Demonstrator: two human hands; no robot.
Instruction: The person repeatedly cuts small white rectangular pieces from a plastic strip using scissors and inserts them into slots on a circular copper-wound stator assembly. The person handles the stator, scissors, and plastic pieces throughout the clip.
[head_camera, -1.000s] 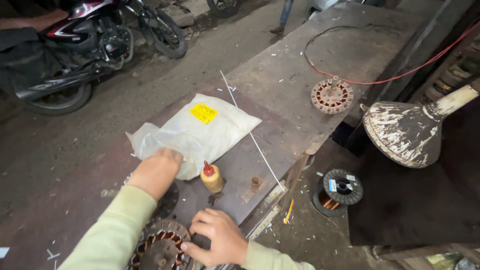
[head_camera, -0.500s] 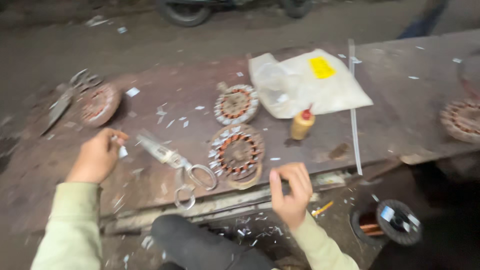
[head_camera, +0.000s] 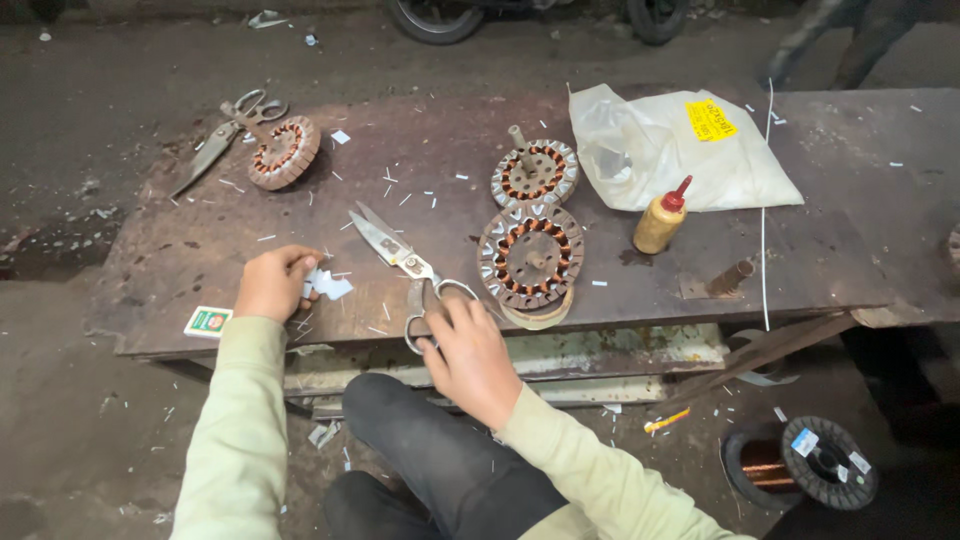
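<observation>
The right hand (head_camera: 470, 355) lies at the near edge of the bench (head_camera: 850, 250), fingers curled over the handle loops of the shears (head_camera: 405, 262); the grip looks loose, and whether it has closed around the loops cannot be told. The shears lie flat on the bench, blades pointing away and to the left. The left hand (head_camera: 272, 283) rests further left on the bench, thumb and fingers pinched on a small white paper piece (head_camera: 326, 286). Just left of that wrist, a small card (head_camera: 207, 321) sits at the bench edge.

Just right of the shears lies 1 stator (head_camera: 530, 255) with copper windings, touching a 2nd stator (head_camera: 534, 175) behind it. A yellow bottle (head_camera: 662, 220) with a red tip stands near these, and behind it lies a white plastic bag (head_camera: 680, 150) with a yellow label. A thin white rod (head_camera: 764, 220) runs along the bag's right side.

At the far left of the bench, a 3rd stator (head_camera: 285, 152) lies beside a 2nd pair of shears (head_camera: 225, 135). On the floor at the lower right stands a spool (head_camera: 815, 465) of copper wire.
</observation>
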